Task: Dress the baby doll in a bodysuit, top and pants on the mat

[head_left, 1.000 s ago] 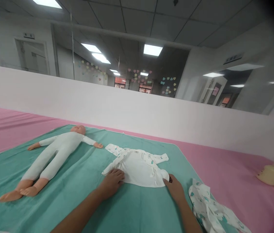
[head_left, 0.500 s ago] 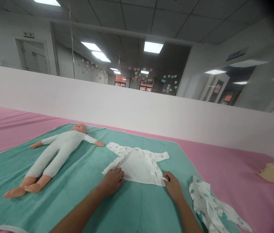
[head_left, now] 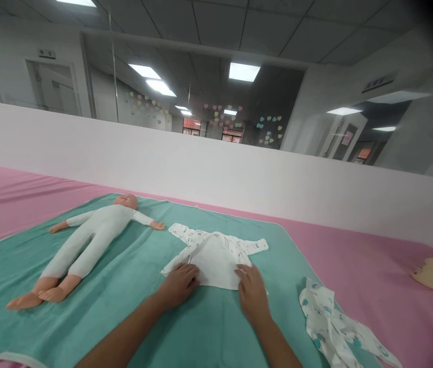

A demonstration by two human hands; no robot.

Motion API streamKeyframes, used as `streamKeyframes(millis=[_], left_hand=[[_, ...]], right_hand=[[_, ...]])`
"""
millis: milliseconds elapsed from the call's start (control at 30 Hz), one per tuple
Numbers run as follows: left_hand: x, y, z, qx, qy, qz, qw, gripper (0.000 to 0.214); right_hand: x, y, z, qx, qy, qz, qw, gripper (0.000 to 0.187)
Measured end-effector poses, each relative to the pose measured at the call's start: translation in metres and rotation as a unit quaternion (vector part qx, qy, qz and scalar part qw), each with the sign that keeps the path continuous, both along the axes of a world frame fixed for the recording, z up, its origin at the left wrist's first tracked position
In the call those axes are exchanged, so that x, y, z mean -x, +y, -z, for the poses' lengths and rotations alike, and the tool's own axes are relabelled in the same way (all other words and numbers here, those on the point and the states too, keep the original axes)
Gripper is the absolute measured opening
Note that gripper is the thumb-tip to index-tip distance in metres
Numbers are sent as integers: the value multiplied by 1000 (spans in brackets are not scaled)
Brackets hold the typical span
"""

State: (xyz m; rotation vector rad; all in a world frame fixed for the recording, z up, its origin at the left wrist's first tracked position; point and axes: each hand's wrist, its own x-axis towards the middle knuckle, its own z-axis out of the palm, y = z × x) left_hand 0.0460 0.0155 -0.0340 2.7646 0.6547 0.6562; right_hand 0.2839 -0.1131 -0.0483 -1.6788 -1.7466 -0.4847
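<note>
a white baby garment (head_left: 212,263) is laid flat on a teal towel (head_left: 216,332), pressed by the open left hand (head_left: 178,286) (the right hand (head_left: 252,294) spread, fingertips on the cloth); creases are best smoothed outward with flat palms.

Top (head_left: 212,260) on the towel (head_left: 208,332); baby doll (head_left: 93,240) just left of the top; second garment (head_left: 335,327) right of the top, over the towel's edge; low wall (head_left: 201,174) behind the top; left hand (head_left: 178,286) and right hand (head_left: 252,294) on the top's near edge.
</note>
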Motion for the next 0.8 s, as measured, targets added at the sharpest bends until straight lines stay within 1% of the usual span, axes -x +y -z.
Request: streamKeyframes(millis=[100,133,200,267,433,533,600,667,733,800], left_hand=[[-1,-4,-4,0,3,1,1000,26],[-1,-4,-5,-9,8,-3,1000,28],[-1,-5,-5,-26,20,-13,999,30],[-1,-4,-2,-34,29,-22,999,32],[-6,0,6,-45,31,-48,997,33],[2,0,-2,-39,7,-63,997,32],[19,1,-15,-12,-45,-100,994,30],[50,7,-31,26,-114,-152,981,28],[93,19,-48,54,-165,-196,965,28],[143,39,-63,63,-196,-244,948,28]], right_hand=[[35,8,-2,105,17,-86,991,33],[41,9,-3,131,29,-100,986,29],[44,8,-6,164,54,-107,979,19],[40,4,-10,177,81,-97,976,13],[31,1,-11,178,108,-85,974,24],[33,4,-11,180,103,-93,974,27],[34,4,-11,186,107,-98,972,29],[34,3,-9,198,106,-95,970,31],[34,1,-6,210,95,-96,968,30],[39,1,-2,220,86,-109,966,34]])
